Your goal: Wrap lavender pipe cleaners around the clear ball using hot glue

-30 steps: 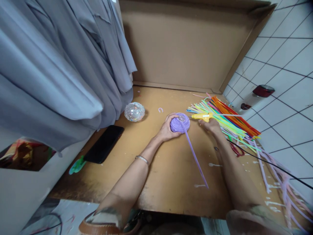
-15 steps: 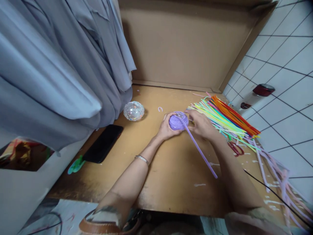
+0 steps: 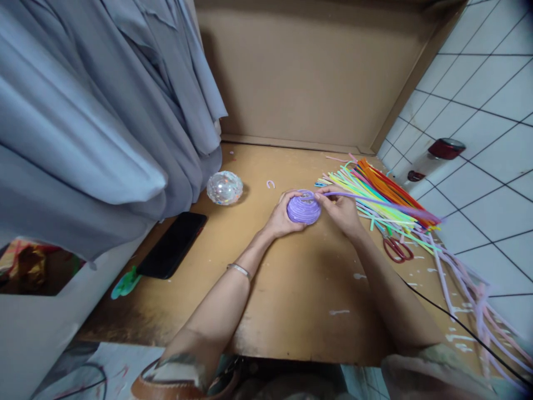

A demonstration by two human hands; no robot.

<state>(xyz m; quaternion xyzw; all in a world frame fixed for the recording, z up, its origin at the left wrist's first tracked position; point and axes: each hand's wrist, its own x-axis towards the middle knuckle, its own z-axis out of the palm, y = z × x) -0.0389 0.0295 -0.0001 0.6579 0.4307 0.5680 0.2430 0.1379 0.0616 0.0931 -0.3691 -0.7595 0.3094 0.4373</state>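
A round purple ball wound with pipe cleaner [image 3: 303, 211] is held above the table by my left hand [image 3: 281, 218], whose fingers wrap its left side. A clear patch shows at the top of the ball. My right hand [image 3: 342, 212] pinches a purple pipe cleaner [image 3: 383, 203] close to the ball's upper right edge. From the pinch, its long free end stretches right, over the heap of coloured pipe cleaners [image 3: 370, 191]. To the left of my hands sits a clear faceted ball [image 3: 225, 188] with coloured specks. A small pink curved piece [image 3: 270, 184] lies behind my left hand.
Red-handled scissors [image 3: 398, 250] lie beside the heap. A black phone [image 3: 172, 244] and a green clip-like item [image 3: 125, 283] are at the left edge, near a grey curtain [image 3: 125, 111]. Loose lilac pipe cleaners [image 3: 478, 305] and a black cable [image 3: 453, 316] run along the right.
The purple pipe cleaner's free end has swung from pointing down toward me to pointing right. My right hand now pinches it near the ball; the left hand keeps its hold.
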